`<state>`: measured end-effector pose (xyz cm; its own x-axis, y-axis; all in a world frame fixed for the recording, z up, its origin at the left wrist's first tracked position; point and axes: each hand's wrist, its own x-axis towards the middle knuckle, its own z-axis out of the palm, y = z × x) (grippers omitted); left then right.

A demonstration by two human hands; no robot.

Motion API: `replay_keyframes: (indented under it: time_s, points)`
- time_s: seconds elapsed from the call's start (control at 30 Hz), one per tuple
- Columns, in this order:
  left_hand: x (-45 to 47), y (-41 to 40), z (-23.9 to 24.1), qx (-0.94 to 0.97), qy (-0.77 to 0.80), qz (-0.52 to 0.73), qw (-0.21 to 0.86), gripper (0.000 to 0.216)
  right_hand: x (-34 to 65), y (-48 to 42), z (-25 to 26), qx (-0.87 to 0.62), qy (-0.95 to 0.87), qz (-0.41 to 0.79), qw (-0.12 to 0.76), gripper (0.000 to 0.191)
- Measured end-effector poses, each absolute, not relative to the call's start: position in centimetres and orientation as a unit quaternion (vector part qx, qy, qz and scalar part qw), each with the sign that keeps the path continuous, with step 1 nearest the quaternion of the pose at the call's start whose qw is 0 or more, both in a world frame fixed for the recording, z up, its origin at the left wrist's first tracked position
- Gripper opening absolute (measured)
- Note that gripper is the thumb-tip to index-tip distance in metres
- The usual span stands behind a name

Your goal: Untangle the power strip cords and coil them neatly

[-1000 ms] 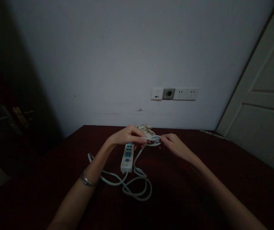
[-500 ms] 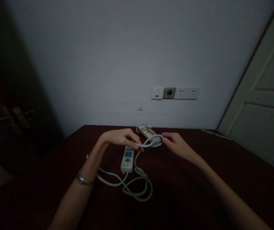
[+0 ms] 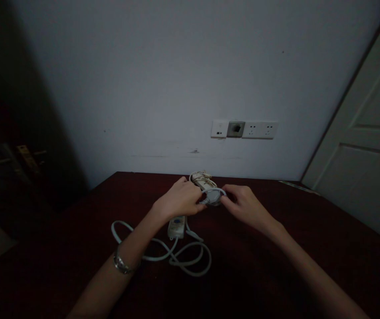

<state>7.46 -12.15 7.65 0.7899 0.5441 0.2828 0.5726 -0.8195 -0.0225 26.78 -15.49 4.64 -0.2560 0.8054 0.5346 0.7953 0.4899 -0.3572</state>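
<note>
Toward the back edge of the tabletop (image 3: 263, 252), the right hand (image 3: 229, 197) pinches the cord (image 3: 215, 189) beside the plug (image 3: 213, 197), thumb and finger nearly closed. The left hand (image 3: 181, 197) is curled at the other side, its exact grip hidden. Holding from two sides probably keeps the loop steady. The strip (image 3: 176, 229) lies partly covered by the left hand.

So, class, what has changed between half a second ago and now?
The left hand has moved right, toward the plug, covering more of the power strip. The white cable now reaches farther left. The right hand still pinches the cable beside the plug; power strip and wall sockets stayed put.
</note>
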Motion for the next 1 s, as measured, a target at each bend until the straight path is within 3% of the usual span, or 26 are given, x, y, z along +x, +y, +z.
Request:
replay_keyframes:
  time_s: [0.17,0.47,0.67,0.83,0.93,1.0]
  points:
    - [7.9,-11.4,7.3,-0.945,-0.289,-0.153,0.015,0.015,27.2,-15.6,5.1,-0.501,-0.787,0.036,0.357,0.021]
    - [5.8,-9.6,8.9,-0.904,-0.243,-0.170,-0.307,0.023,29.8,-13.5,4.5,-0.551,-0.757,0.108,0.334,0.029]
    - [4.6,-9.1,9.9,-0.806,-0.218,-0.380,-0.398,0.016,30.7,-12.9,3.8,-0.568,-0.766,0.163,0.252,0.034]
    - [5.0,-8.3,9.1,-0.746,-0.187,-0.440,-0.463,0.021,30.4,-14.4,5.4,-0.479,-0.738,0.290,0.377,0.058]
    - [5.9,-8.2,8.2,-0.724,-0.152,-0.428,-0.519,0.024,29.4,-14.8,5.7,-0.431,-0.680,0.380,0.455,0.048]
    - [6.8,-8.4,7.7,-0.710,-0.138,-0.412,-0.554,0.027,28.2,-14.8,5.2,-0.402,-0.668,0.434,0.451,0.044]
